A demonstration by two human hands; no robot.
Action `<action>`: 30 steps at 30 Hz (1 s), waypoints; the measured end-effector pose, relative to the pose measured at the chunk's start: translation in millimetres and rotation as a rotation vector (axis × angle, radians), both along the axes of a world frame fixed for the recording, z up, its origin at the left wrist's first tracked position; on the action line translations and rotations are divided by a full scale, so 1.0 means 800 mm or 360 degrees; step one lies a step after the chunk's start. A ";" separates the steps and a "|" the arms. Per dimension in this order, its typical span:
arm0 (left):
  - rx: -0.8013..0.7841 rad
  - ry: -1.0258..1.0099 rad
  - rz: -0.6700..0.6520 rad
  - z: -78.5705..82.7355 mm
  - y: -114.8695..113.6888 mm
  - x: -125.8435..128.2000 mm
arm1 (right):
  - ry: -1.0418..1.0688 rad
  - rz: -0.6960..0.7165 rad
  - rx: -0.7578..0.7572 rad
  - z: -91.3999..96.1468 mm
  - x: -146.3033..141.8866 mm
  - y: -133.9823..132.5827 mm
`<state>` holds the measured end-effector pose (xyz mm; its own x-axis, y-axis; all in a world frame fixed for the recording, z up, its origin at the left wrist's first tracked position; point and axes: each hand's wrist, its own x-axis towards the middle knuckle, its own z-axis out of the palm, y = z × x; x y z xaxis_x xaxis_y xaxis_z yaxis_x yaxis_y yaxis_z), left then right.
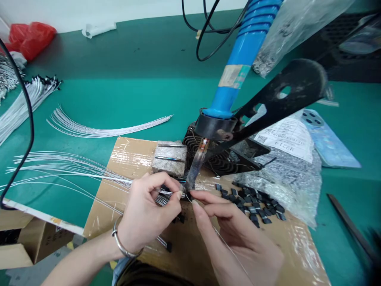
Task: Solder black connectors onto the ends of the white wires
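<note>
A blue-handled soldering iron [238, 67] hangs in a black stand [279, 99], its tip [190, 180] pointing down at a taped cardboard board [127, 159]. My left hand [145, 214], with a metal bangle on the wrist, pinches a white wire [143, 184] right at the tip. My right hand [232, 234] pinches a thin strand of solder wire [226, 244] and holds its end at the same spot. Both hands' fingertips nearly meet under the iron tip.
Small black parts [256, 204] lie scattered on the board's right, beside a plastic bag of parts [285, 167]. A grey sponge block [169, 157] and a black fan [217, 159] sit behind the tip. White wires [98, 129] fan out over the green table at left; a cardboard box [26, 238] is lower left.
</note>
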<state>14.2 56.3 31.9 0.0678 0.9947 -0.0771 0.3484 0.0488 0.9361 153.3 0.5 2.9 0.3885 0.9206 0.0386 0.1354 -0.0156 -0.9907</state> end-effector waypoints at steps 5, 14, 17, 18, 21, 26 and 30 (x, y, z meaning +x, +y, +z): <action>0.0016 0.0027 -0.0012 0.001 0.000 0.000 | 0.0005 -0.0009 0.0008 0.000 -0.001 0.000; 0.0031 0.0019 -0.0014 0.001 0.001 0.000 | -0.0067 0.0021 0.0060 -0.002 0.002 0.000; 0.0025 0.0025 -0.0010 0.000 0.000 0.000 | -0.0045 -0.0001 0.0043 -0.002 0.002 -0.001; 0.0027 0.0028 -0.0008 0.000 0.000 0.000 | -0.0048 0.0004 0.0041 -0.001 0.002 -0.002; 0.0025 0.0032 0.0001 -0.001 0.000 0.000 | -0.0029 0.0001 0.0021 -0.001 0.000 -0.002; -0.0015 0.0027 -0.0007 -0.008 0.000 -0.002 | -0.0003 0.0021 -0.0040 -0.001 -0.001 -0.003; -0.0036 0.0122 -0.0044 -0.018 -0.001 -0.011 | -0.0026 -0.0009 -0.0086 -0.008 0.017 -0.002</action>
